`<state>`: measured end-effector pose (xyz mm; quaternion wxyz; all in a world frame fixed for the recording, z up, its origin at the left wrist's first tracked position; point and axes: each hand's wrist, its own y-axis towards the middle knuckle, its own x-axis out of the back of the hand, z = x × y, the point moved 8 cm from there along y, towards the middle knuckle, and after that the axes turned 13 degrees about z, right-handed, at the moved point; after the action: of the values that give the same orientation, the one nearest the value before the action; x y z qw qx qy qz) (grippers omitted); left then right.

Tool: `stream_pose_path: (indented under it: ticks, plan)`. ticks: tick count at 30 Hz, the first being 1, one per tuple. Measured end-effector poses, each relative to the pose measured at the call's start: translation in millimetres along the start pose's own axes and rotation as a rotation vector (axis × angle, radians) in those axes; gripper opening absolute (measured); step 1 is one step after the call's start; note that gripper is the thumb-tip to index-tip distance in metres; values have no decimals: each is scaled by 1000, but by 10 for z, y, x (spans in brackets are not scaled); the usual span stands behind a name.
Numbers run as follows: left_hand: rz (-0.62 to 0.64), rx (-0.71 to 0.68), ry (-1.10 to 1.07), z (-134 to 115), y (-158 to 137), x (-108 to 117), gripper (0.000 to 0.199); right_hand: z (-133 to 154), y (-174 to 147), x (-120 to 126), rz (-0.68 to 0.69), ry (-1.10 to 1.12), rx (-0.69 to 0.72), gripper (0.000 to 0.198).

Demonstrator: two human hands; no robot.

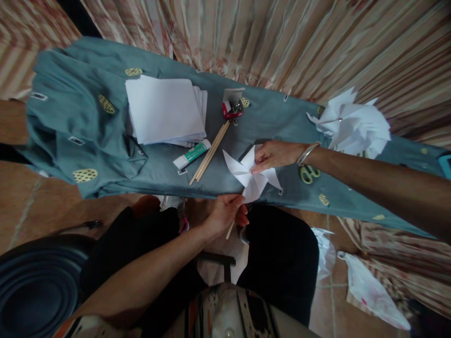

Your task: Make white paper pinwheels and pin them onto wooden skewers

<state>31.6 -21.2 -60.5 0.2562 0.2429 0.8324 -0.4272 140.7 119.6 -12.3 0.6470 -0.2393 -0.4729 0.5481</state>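
A white paper pinwheel [254, 185] lies at the front edge of the cloth-covered table, its folded blades spread. Below it, my left hand [228, 211] is closed around a thin wooden stick [229, 231] that runs up to the pinwheel. My right hand [273, 156], with a bangle at the wrist, presses its fingers and thumb on the pinwheel near the centre; anything tiny under the fingertips is hidden. Left of the pinwheel lie several loose wooden sticks [211, 152] and a green-and-white glue stick [192, 154]. Behind them stands an open red box [232, 109] of small metal pins.
A stack of white paper [165, 110] lies on the left of the green tablecloth [158, 176]. Finished-looking pinwheels [355, 124] are piled at the right. Green-handled scissors [310, 174] lie beneath my right forearm. A dark round basin-like object [38, 286] is at lower left; a plastic bag [373, 288] is on the floor.
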Motion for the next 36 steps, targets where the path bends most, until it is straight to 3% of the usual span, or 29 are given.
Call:
stream_pose_path:
  ticks: [4, 22, 27, 33, 36]
  plan:
    - [1, 2, 1, -10, -3, -3, 33, -24, 0, -27, 21, 60, 11, 40]
    - [2, -1, -1, 0, 0, 0, 31, -4, 26, 2, -17, -88, -44, 44]
    - [-4, -4, -4, 0, 2, 4, 28, -1, 8, 3, -24, -42, -55, 51]
    - [3, -16, 8, 4, 9, 2, 31, 96, -81, 21, -118, -88, -89, 60]
    - [15, -23, 20, 2, 11, -2, 32, 172, -194, 84, -325, -226, -122, 54]
